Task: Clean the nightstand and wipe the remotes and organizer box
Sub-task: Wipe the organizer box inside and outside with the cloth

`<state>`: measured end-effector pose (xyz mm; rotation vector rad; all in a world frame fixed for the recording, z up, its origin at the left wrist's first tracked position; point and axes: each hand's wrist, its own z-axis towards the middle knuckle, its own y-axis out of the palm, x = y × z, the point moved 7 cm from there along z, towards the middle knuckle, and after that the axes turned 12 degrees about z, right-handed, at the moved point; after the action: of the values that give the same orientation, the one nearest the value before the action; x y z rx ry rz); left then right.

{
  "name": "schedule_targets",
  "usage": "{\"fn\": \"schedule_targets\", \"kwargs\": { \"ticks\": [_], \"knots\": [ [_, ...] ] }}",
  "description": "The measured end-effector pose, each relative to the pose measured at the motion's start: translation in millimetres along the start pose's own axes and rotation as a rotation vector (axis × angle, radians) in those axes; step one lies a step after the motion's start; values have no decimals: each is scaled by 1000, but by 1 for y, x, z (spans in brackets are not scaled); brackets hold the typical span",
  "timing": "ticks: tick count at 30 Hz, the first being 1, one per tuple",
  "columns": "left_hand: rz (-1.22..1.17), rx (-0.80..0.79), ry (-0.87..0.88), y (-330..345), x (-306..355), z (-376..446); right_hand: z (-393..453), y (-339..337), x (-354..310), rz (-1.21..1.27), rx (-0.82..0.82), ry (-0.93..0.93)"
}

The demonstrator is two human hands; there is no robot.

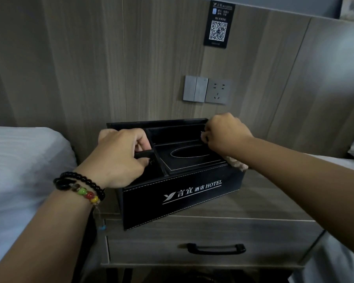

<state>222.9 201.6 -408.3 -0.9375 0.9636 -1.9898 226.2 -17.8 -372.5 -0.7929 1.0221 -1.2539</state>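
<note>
A black leather organizer box [184, 193] with white hotel lettering stands on the wooden nightstand [253, 209]. My left hand [119, 156] grips a divider wall at the box's left compartments, thumb inside. My right hand [225, 133] is at the box's back right corner and holds a beige cloth [236, 163], which hangs down beside the box's right side. The tissue slot on the box lid shows between my hands. No remotes are visible.
The nightstand has a drawer with a black handle [216, 248]. A white bed [18, 170] lies at the left, and more white bedding [339, 258] at the right. On the wood wall panel are a switch and socket plate [206, 89] and a QR code sign [218, 24].
</note>
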Motion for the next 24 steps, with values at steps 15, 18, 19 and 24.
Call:
{"fn": "schedule_targets", "kwargs": {
  "ticks": [15, 18, 19, 24],
  "knots": [
    [24, 47, 26, -5, 4, -1, -13, 18, -99, 304, -119, -266],
    [23, 62, 24, -6, 5, -3, -2, 13, -79, 317, -141, -158],
    [17, 61, 22, -6, 5, -3, -1, 11, -75, 316, -141, -133],
    [-12, 69, 1, -6, 2, -4, -32, 6, -91, 334, -144, -206]
  ]
}}
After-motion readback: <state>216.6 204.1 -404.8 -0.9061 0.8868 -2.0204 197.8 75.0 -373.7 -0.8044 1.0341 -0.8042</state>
